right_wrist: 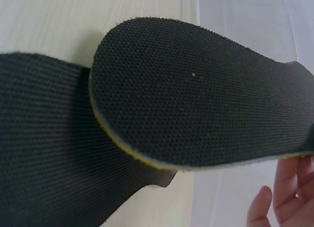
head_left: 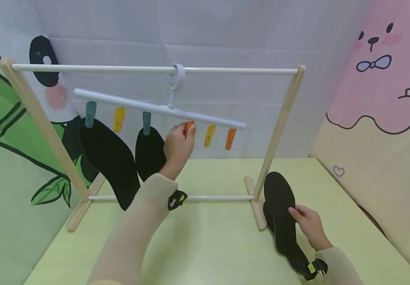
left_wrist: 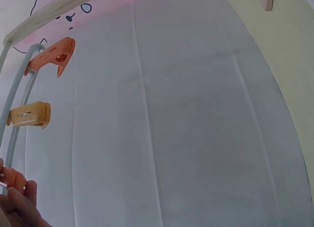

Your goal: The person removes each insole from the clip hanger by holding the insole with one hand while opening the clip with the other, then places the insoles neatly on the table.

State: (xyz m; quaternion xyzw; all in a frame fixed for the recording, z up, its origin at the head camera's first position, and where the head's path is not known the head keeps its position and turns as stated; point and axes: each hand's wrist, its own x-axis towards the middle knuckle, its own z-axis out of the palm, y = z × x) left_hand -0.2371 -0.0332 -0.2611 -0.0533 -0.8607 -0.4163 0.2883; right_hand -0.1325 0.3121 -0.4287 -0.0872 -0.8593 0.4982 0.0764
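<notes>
My left hand (head_left: 179, 147) pinches an orange clip (head_left: 189, 125) on the white clip hanger (head_left: 126, 103), the same orange clip (left_wrist: 12, 180) showing low in the left wrist view. To its left, two black insoles (head_left: 109, 158) hang from teal clips (head_left: 90, 114). At the right, my right hand (head_left: 310, 225) holds a black insole (head_left: 279, 202) by its edge, thumb on the near face. That insole (right_wrist: 196, 94) fills much of the right wrist view. Another black insole (right_wrist: 39, 138) lies behind it, close over the table, partly covered.
The hanger hooks over the top white bar (head_left: 119, 69) of a wooden rack (head_left: 277, 134), its right end lower. Yellow clips (head_left: 209, 135) and another orange clip (head_left: 230, 139) hang bare. The rack stands on a light table (head_left: 205, 241) before a pale cloth backdrop (head_left: 219, 35).
</notes>
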